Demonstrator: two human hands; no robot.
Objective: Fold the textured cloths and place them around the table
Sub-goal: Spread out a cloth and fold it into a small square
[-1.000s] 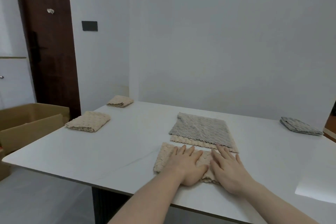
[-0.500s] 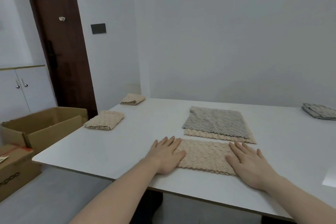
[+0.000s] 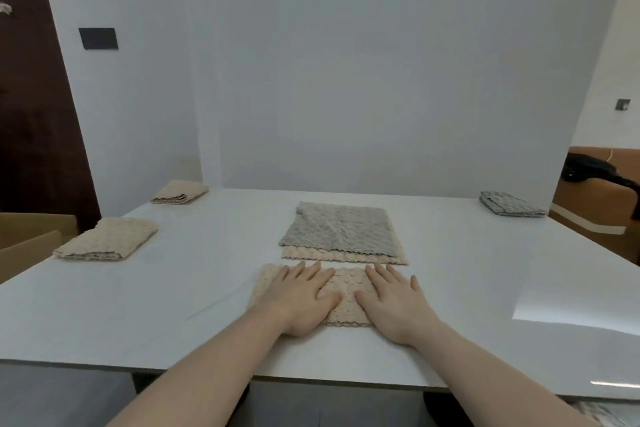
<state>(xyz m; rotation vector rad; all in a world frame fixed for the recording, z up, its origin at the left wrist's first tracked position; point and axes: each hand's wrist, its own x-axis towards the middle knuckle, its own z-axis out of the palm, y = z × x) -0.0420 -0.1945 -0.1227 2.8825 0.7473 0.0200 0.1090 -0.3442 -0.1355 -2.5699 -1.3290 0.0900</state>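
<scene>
Both hands, left hand point(image 3: 300, 298) and right hand point(image 3: 394, 302), press flat with released grip on the beige cloth point(image 3: 346, 298) on the white desk point(image 3: 138, 305). Just beyond lies the grey cloth point(image 3: 341, 230); behind stands a white wall point(image 3: 346, 62).

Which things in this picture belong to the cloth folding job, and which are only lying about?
Belong to the job:
- beige cloth under the left hand and right hand
- grey cloth on an unfolded beige cloth
- folded beige cloths
- folded grey cloth
- table

Lying about:
- cardboard box
- black object
</scene>
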